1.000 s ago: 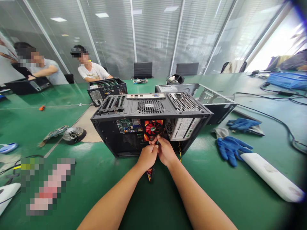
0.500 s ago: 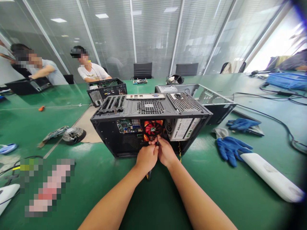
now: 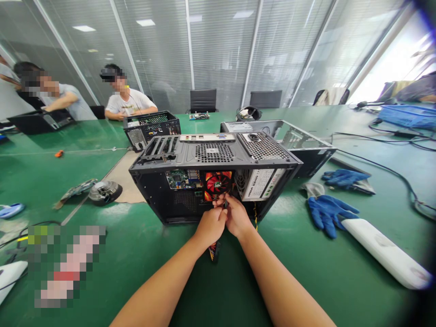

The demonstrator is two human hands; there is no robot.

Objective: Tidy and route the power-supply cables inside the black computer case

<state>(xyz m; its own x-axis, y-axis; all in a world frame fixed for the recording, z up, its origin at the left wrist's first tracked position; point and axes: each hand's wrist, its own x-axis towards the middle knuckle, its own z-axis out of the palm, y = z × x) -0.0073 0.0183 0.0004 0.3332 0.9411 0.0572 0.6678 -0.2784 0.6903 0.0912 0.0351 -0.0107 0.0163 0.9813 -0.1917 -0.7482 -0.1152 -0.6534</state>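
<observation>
i'm looking at an open computer case (image 3: 214,162) on a green surface (image 3: 146,245); call it the middle of the clock, with twelve straight away from the worker. its port side faces up and its open side faces six. inside, a red fan (image 3: 218,183) sits near the middle of the opening, a circuit board (image 3: 182,178) at nine from it and a labelled power supply (image 3: 262,184) at three.

the left hand (image 3: 210,223) and the right hand (image 3: 237,217) come in from six and meet just below the fan, fingertips bunched together. they overlap so much that i cannot tell whether either grip is closed on something. a dark piece with orange streaks (image 3: 214,252) shows under the left wrist; i cannot tell whether it's held. a yellow-and-black cable (image 3: 255,215) hangs below the power supply.

a round metal part (image 3: 105,191) lies at nine, by a brown mat (image 3: 131,181). at ten stands a black case (image 3: 151,129), a person in a white shirt (image 3: 131,102) behind it. a second open case (image 3: 309,159) is around two. one blue glove (image 3: 330,211) lies between three and four, its fingers by a long white object (image 3: 384,252).
</observation>
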